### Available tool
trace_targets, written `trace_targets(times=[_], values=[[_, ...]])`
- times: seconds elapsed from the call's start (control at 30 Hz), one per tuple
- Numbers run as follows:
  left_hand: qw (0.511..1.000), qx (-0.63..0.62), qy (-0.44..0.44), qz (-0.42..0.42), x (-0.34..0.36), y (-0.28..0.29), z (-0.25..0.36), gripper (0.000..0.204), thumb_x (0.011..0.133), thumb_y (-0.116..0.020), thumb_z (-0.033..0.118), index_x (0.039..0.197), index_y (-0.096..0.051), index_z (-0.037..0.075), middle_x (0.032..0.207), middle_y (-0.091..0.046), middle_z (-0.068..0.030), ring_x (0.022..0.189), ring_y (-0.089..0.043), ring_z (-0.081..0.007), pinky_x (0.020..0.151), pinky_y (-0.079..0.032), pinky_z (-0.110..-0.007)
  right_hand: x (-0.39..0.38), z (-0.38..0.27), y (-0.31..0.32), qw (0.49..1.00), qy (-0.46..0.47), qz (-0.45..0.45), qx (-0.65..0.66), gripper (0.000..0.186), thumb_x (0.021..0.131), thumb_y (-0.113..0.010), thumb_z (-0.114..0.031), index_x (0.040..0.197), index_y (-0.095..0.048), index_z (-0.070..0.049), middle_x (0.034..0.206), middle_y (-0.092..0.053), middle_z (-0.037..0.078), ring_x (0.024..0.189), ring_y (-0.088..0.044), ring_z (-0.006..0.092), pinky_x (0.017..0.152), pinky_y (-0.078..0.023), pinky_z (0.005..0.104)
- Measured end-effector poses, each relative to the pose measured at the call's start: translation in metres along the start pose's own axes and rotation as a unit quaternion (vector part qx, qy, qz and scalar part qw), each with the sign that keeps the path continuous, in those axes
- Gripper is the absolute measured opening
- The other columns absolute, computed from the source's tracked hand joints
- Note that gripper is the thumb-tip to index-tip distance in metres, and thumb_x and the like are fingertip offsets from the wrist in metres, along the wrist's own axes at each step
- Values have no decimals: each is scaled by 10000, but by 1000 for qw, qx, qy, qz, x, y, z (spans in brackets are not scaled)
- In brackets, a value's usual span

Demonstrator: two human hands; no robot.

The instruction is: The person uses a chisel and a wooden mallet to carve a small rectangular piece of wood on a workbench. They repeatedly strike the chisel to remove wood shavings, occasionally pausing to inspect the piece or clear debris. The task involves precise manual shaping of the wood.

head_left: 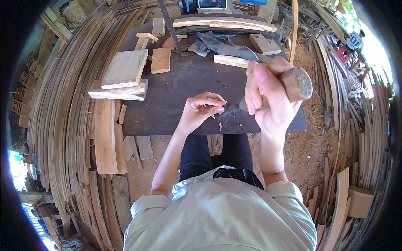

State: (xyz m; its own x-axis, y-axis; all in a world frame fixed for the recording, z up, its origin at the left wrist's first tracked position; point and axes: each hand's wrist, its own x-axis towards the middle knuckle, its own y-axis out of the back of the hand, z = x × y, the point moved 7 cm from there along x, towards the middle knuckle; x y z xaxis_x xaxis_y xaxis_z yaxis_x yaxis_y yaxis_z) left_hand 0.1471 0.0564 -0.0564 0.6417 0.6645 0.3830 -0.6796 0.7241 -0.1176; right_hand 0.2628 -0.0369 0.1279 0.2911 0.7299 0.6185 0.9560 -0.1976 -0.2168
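Note:
My right hand (pixel 272 90) is raised above the right front of the dark workbench (pixel 167 92). Its fingers wrap round a thick, round piece of wood (pixel 298 84) with a rough, pale end facing outward. Over the bench's front edge, my left hand (pixel 201 109) is closed, thumb against fingers. A small pale tip (pixel 212 117) shows under the fingers; too little is visible to tell what it is. Small wood chips (pixel 220 126) lie on the bench close to this hand.
Wooden blocks (pixel 124 69) and a small board (pixel 161 60) are on the bench's left side. A grey cloth (pixel 226 47) and wood strips (pixel 224 21) lie at the back. Long planks (pixel 54 113) are stacked at left; more timber (pixel 339 205) stands at right.

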Motion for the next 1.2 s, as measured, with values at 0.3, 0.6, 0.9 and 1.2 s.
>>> trace_targets(times=[0.3,0.6,0.9,1.2], values=[[998,-1,59,15,0,4,-2,177,805,-703,-4,968,-728,60,1029,-650,-90,887,-623,-132,709,-532,-235,11,-6,-1,999,18,-7,31,247,896,-486,-82,666,-398,-70,461,-405,26,328,-318,105,496,-327,231],[995,-41,87,12,0,1,-6,176,804,-706,-14,964,-732,56,1013,-653,-70,872,-625,-115,735,-524,-224,14,0,3,994,16,-19,106,182,851,-628,-13,684,-558,2,486,-495,18,374,-417,57,360,-297,218],[989,-94,112,0,-2,2,-13,160,801,-711,-15,943,-736,52,990,-654,-57,853,-602,-112,747,-496,-232,12,-10,-9,999,16,-25,23,214,894,-499,-50,691,-435,-23,479,-396,45,357,-305,102,350,-266,234],[956,-204,212,-3,-2,-5,-20,235,816,-702,7,1050,-689,18,1095,-661,-80,966,-614,-131,844,-488,-244,16,-2,-12,997,-9,-12,71,162,850,-579,2,696,-530,-3,487,-467,23,378,-389,66,352,-288,217]])
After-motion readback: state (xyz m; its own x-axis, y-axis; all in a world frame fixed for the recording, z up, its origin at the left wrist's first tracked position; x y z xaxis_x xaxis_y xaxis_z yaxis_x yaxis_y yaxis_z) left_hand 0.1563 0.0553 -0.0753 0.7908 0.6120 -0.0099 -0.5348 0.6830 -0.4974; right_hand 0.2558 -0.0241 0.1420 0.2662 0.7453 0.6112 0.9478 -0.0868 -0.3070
